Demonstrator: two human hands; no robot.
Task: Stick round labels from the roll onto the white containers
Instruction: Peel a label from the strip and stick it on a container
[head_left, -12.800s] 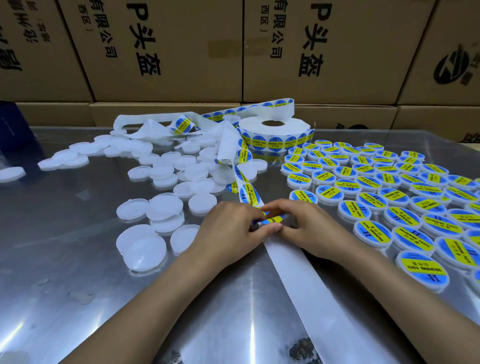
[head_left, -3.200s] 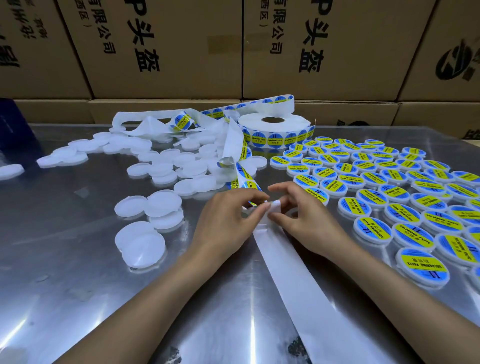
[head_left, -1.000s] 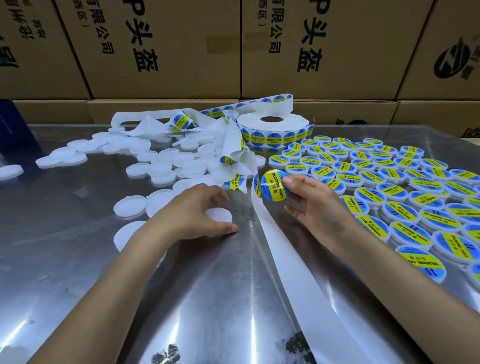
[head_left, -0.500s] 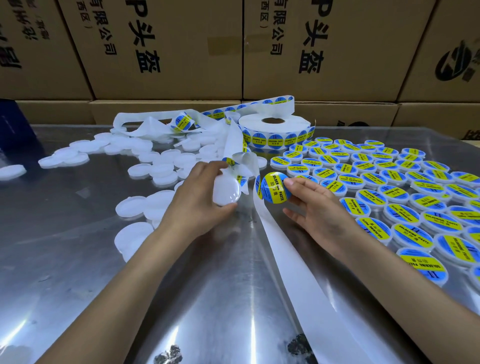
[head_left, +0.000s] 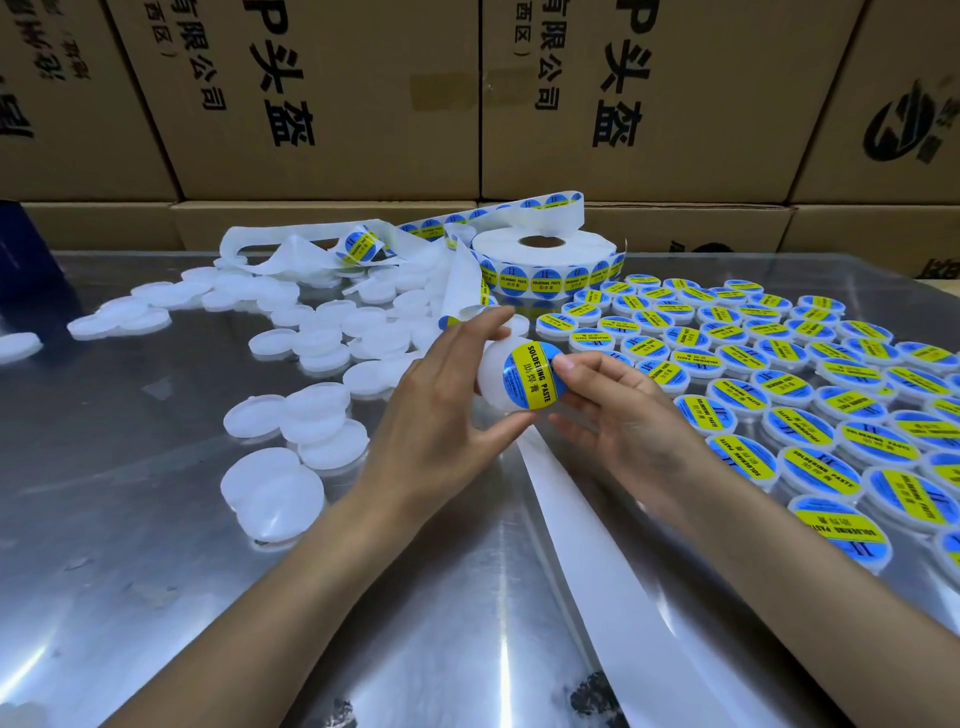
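Container (head_left: 493, 376) sits lifted above the middle of the desk (head_left: 156, 545), white and round, tilted on edge between my two hands. My left hand (head_left: 441, 415) grips it, thumb under its near rim and fingers curled over its far rim. A round blue-and-yellow label (head_left: 534, 375) reading SOLDERING PASTE lies against its face, overhanging the right edge; my right hand (head_left: 618, 410) pinches that label at its right edge with the fingertips. Below my hands a bare white backing strip (head_left: 582, 545) runs toward me across the desk. Beyond them, the label roll (head_left: 545, 262) lies flat at the far middle, loose strip tangled to its left. Unlabelled white containers (head_left: 311, 343) scatter over the left side; labelled containers (head_left: 779, 374) stand in rows on the right. Cardboard boxes (head_left: 322, 93) wall the far side.
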